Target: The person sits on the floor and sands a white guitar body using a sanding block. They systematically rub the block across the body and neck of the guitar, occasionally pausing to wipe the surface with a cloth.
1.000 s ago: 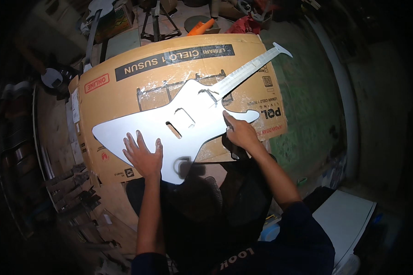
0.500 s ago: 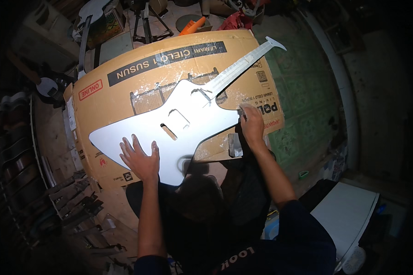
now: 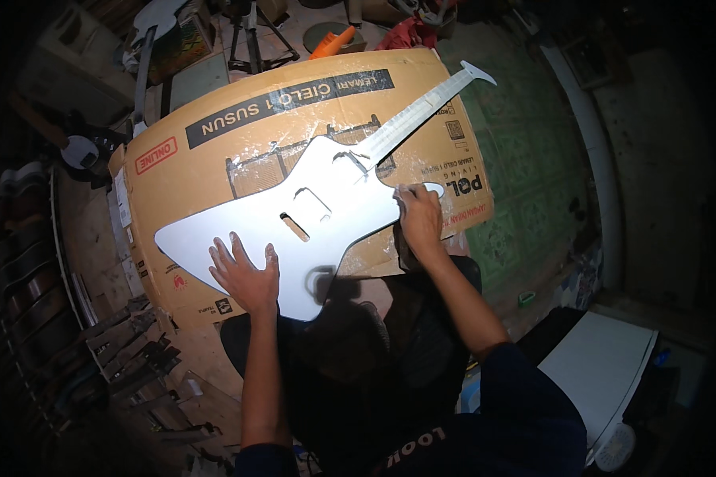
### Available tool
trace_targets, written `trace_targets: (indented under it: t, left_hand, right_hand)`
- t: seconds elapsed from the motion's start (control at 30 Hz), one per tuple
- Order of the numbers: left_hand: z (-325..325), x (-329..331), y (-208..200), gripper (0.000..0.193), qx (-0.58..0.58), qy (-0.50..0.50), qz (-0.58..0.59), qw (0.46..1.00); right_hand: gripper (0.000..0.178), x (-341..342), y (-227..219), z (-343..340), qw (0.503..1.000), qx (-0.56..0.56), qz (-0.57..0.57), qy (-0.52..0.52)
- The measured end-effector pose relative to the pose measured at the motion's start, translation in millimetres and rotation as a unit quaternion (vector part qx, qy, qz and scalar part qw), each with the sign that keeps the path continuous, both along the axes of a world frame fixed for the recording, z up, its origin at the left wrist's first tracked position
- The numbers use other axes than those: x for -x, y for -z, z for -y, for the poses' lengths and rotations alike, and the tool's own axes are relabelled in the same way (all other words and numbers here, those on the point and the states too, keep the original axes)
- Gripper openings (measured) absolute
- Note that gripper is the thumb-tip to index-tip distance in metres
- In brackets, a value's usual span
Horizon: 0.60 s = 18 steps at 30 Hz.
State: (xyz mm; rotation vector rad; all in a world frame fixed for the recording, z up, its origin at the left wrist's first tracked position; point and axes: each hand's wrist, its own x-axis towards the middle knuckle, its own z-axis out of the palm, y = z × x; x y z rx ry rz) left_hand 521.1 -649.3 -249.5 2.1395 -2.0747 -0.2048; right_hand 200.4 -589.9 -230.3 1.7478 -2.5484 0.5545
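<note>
A white, angular electric guitar body (image 3: 239, 213) lies flat on a cardboard sheet (image 3: 159, 187), its neck (image 3: 410, 119) pointing to the far right. Dark-edged cutouts show in its middle and near the neck joint. Dusty with white powder, my left hand (image 3: 247, 278) rests spread on the body's near left part. My right hand (image 3: 420, 216) is on the right-hand horn, just short of its rounded tip, with fingers bent and pressed together against the surface. Whatever lies under those fingertips is hidden.
Beyond the cardboard are an orange object (image 3: 332, 43), a dark stand (image 3: 261, 40) and another pale guitar (image 3: 145, 63). Several curved dark pieces (image 3: 36, 278) line the left, with scrap strips (image 3: 139, 358) nearby. A white-topped surface (image 3: 597, 374) stands at the lower right, beside green floor tiles (image 3: 525, 167).
My right hand has slid a little left and inward along the horn, uncovering its tip. My left hand stays almost in the same place on the body.
</note>
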Motion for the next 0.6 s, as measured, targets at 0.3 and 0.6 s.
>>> trace_targets:
  t: [0.3,0.6]
  left_hand:
    - [0,1,8,0.076,0.045,0.024,-0.01,0.999]
    - [0,6,2,0.077,0.012,-0.007,0.01,1.0]
  right_hand:
    - [0.019,-15,5,6,1.0,-0.002,-0.017,-0.024]
    - [0.017,-8,23,25,0.999,0.017,0.008,-0.036]
